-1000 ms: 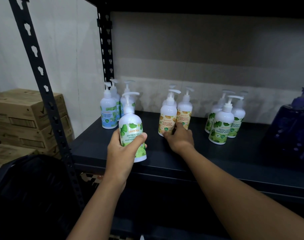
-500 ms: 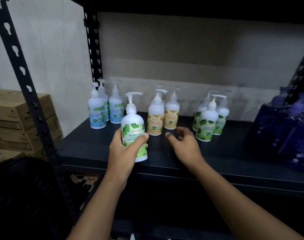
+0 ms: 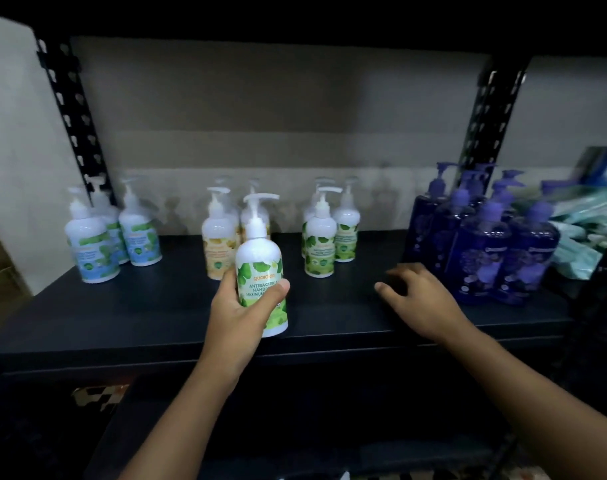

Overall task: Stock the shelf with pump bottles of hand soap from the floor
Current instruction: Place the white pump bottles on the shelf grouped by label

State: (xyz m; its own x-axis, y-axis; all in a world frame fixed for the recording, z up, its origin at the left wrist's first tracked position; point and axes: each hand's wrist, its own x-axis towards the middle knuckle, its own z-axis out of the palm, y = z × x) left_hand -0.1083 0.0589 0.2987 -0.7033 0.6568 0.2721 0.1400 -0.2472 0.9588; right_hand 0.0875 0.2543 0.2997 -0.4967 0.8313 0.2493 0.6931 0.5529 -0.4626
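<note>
Taking the held bottle as the dial's centre: the left hand grips the green-leaf pump bottle upright, thumb pressed across the label and fingers curled behind, with the bottle's base at the front lip of the dark shelf. At 3 o'clock the right hand hovers low over the shelf, fingers loosely spread and holding nothing, just beside the purple bottles.

A bare strip runs along the front edge from 9 o'clock across to the right hand. A narrow gap opens at 1 o'clock between the orange-label bottles and the green-label bottles. A wider one lies at 2 o'clock, between the green group and the purple. The upper shelf caps the room at 12 o'clock, and slotted posts stand at the back, one at 10 o'clock and one at 2 o'clock.

There are three blue-label bottles at 9 o'clock, two orange-label ones showing behind the held bottle, three green-label ones, and six purple ones as best the blur allows. Teal packets are piled at far 3 o'clock.
</note>
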